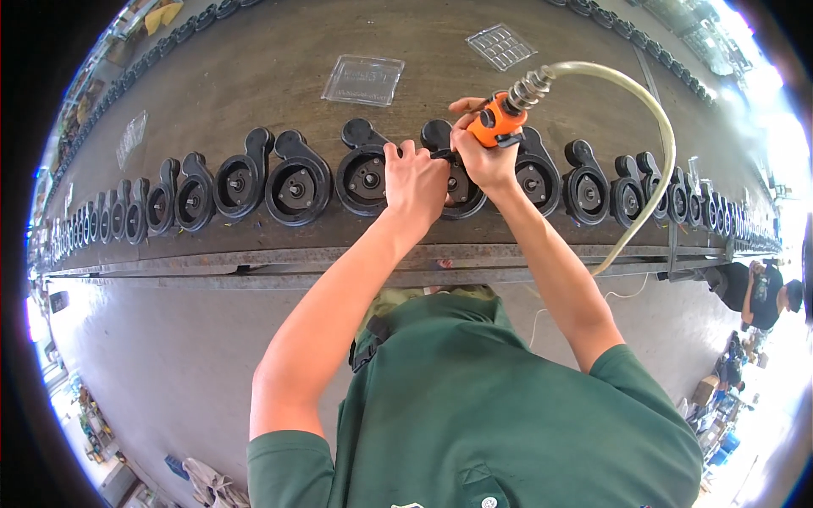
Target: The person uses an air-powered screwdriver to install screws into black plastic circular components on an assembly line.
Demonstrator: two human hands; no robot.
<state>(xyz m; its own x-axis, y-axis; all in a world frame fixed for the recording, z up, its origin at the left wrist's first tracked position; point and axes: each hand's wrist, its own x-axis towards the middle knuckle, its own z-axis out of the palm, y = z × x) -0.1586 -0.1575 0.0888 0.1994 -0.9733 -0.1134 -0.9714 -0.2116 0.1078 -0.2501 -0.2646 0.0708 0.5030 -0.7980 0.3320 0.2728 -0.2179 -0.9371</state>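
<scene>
A long row of black round housings runs across the brown workbench point(254, 85). My right hand point(483, 157) grips an orange air tool point(498, 123) with a coiled spring neck and a pale hose point(652, 110), its tip down over one black housing point(461, 190). My left hand point(415, 182) rests on that same housing's left side, fingers curled against it, beside the neighbouring housing point(364, 173). The tool's tip is hidden between my hands.
Two clear plastic trays point(364, 80) point(501, 45) lie further back on the bench. More black housings point(296, 186) point(589, 182) line up left and right. A metal rail point(254, 258) edges the bench front. Another person point(762, 292) crouches at far right.
</scene>
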